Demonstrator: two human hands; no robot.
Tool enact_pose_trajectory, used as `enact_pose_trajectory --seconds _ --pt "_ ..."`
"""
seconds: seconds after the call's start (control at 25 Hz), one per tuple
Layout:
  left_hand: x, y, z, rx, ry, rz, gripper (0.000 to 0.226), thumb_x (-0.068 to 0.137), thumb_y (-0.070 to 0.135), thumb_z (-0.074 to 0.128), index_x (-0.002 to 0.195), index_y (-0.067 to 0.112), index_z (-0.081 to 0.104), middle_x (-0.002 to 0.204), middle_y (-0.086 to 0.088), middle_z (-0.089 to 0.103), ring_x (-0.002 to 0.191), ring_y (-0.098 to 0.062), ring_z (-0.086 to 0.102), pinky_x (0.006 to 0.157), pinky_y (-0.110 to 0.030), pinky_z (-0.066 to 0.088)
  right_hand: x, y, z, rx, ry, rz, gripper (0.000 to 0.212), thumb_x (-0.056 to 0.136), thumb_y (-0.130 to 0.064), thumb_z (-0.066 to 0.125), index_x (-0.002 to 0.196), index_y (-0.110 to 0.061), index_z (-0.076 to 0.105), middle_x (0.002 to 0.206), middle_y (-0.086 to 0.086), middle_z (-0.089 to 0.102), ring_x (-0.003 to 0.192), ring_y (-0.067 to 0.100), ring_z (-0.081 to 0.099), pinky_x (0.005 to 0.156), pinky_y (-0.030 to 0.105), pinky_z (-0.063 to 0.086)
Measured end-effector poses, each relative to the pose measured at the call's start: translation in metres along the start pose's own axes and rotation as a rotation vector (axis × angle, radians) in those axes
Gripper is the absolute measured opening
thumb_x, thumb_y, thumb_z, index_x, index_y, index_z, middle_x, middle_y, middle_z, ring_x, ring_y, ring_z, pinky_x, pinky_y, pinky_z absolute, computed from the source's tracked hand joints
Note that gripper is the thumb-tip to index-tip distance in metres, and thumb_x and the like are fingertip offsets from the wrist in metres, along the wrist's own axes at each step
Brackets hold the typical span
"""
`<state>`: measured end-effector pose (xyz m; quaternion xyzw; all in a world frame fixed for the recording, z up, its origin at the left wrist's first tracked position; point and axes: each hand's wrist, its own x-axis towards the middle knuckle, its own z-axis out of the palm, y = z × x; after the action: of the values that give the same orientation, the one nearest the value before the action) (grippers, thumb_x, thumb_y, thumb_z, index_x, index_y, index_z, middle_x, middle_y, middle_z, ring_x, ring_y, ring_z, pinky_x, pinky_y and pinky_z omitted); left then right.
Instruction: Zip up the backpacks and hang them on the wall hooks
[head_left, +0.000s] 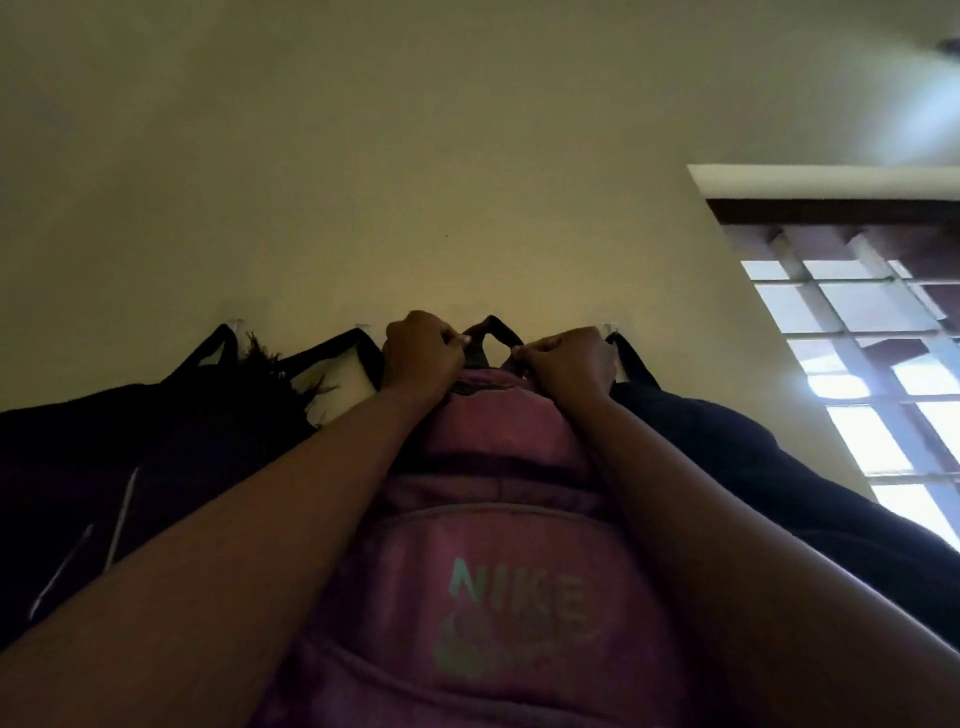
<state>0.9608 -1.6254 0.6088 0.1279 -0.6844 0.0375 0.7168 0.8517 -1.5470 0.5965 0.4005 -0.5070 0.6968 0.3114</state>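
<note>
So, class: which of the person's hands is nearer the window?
Right. The right hand grips the pink backpack's top loop on the window's side; the left hand grips it farther away.

Pretty dim room, plain yellowish-cream wall (363, 182) filling most of the view. Right of the wall there's a window (872, 364) with dark-framed panes, daylight glaring through, white trim along its top.
</note>
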Motion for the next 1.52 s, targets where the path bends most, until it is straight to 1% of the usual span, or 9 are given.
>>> enact_pose_trajectory --seconds 0.2,0.36,0.56,0.72,0.96,1.08,1.24,1.4,1.52 --pt "0.024 -0.012 0.009 0.040 0.029 -0.044 0.029 0.089 0.021 0.059 0.103 -0.001 0.071 0.108 -0.022 0.070 0.105 -0.034 0.062 0.084 -0.034 0.049 0.024 -0.006 0.017 0.021 0.001 0.007 0.023 0.076 -0.028 0.072 0.091 -0.011 0.076 0.099 0.014 0.073 0.093 0.027 0.066 0.068 0.025 0.045" --pt "0.041 -0.019 0.012 0.064 -0.116 -0.209 0.042 0.084 0.032 0.065 0.109 -0.002 0.068 0.114 -0.023 0.067 0.108 -0.034 0.061 0.082 -0.032 0.049 0.027 -0.005 0.018 0.055 0.001 0.070 0.024 0.071 -0.025 0.076 0.088 -0.007 0.075 0.100 0.015 0.072 0.093 0.028 0.066 0.065 0.024 0.044" --pt "0.044 -0.016 0.010 0.110 -0.093 -0.239 0.042 0.081 0.031 0.068 0.106 -0.004 0.065 0.113 -0.023 0.066 0.104 -0.036 0.062 0.071 -0.031 0.045 0.033 -0.012 0.019 0.014 -0.019 0.087 0.028 0.069 -0.026 0.078 0.087 -0.005 0.073 0.095 0.013 0.071 0.076 0.021 0.057 0.060 0.024 0.039" --pt "0.036 -0.019 0.002 0.197 -0.202 -0.291 0.059 0.076 0.040 0.072 0.108 -0.007 0.058 0.117 -0.020 0.064 0.109 -0.033 0.061 0.078 -0.033 0.048 0.020 -0.009 0.020 -0.010 -0.052 0.155 0.035 0.066 -0.031 0.081 0.087 -0.004 0.072 0.083 0.008 0.063 0.070 0.019 0.053 0.048 0.020 0.034" --pt "-0.001 -0.015 -0.016 0.082 -0.232 -0.161 0.041 0.080 0.045 0.065 0.088 0.005 0.071 0.086 -0.016 0.068 0.085 -0.025 0.063 0.060 -0.027 0.039 -0.015 0.001 0.018 0.062 -0.133 -0.006 0.026 0.081 -0.029 0.068 0.099 -0.010 0.074 0.103 0.013 0.073 0.096 0.026 0.066 0.076 0.026 0.048" --pt "-0.016 -0.006 -0.028 0.061 -0.228 -0.108 0.043 0.087 0.043 0.056 0.108 0.007 0.068 0.113 -0.012 0.068 0.104 -0.024 0.061 0.079 -0.024 0.042 -0.022 -0.002 0.002 0.084 -0.204 -0.029 0.031 0.089 -0.028 0.057 0.111 -0.009 0.069 0.114 0.013 0.069 0.107 0.027 0.062 0.088 0.028 0.048" --pt "-0.044 0.011 -0.049 -0.030 -0.218 -0.157 0.053 0.088 0.049 0.051 0.127 0.014 0.058 0.132 -0.006 0.059 0.119 -0.020 0.054 0.089 -0.021 0.035 -0.051 -0.018 -0.041 0.204 -0.348 0.018 0.037 0.091 -0.037 0.053 0.115 -0.011 0.067 0.115 0.010 0.069 0.107 0.024 0.061 0.095 0.034 0.050" --pt "-0.099 0.050 -0.081 -0.170 -0.269 -0.254 0.055 0.088 0.053 0.048 0.130 0.018 0.055 0.135 -0.006 0.053 0.125 -0.020 0.048 0.094 -0.021 0.033 -0.121 -0.017 -0.099 0.196 -0.359 0.056 0.034 0.093 -0.036 0.049 0.119 -0.019 0.064 0.110 -0.003 0.066 0.095 0.007 0.054 0.083 0.020 0.042" --pt "-0.159 0.089 -0.121 -0.285 -0.297 -0.300 0.062 0.087 0.056 0.045 0.134 0.015 0.051 0.139 -0.002 0.049 0.130 -0.018 0.044 0.108 -0.028 0.032 -0.175 -0.025 -0.145 0.219 -0.309 0.184 0.033 0.091 -0.039 0.051 0.117 -0.023 0.065 0.120 -0.003 0.065 0.105 0.013 0.056 0.091 0.025 0.043"
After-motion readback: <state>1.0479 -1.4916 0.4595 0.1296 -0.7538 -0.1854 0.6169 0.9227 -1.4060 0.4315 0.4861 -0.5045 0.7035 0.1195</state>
